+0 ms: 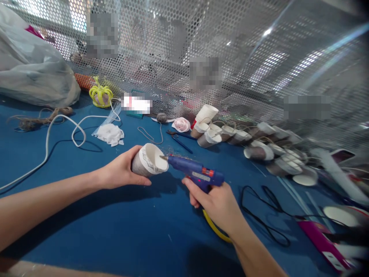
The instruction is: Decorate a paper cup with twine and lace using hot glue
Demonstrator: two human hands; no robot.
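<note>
My left hand [125,169] is wrapped round a paper cup [141,163], tilted so its white inside faces right. The cup's side is grey-brown, with a whitish band around the rim. In my right hand [216,200] is a blue glue gun [188,167] with a small red light on its side. Its metal nozzle points left and reaches the cup's mouth; whether it touches the rim I cannot tell. Behind the glue gun's nozzle lie pliers [181,141] with blue handles. A yellow ring [215,227], partly hidden, shows under my right wrist.
Several similar cups [209,136] stand and lie along the mesh wall [161,46]. At right are a black cord [266,215], a magenta power strip [323,244] and glue sticks [296,196]. Twine [47,115], a white cable [47,150] and a plastic bag [31,65] occupy the left.
</note>
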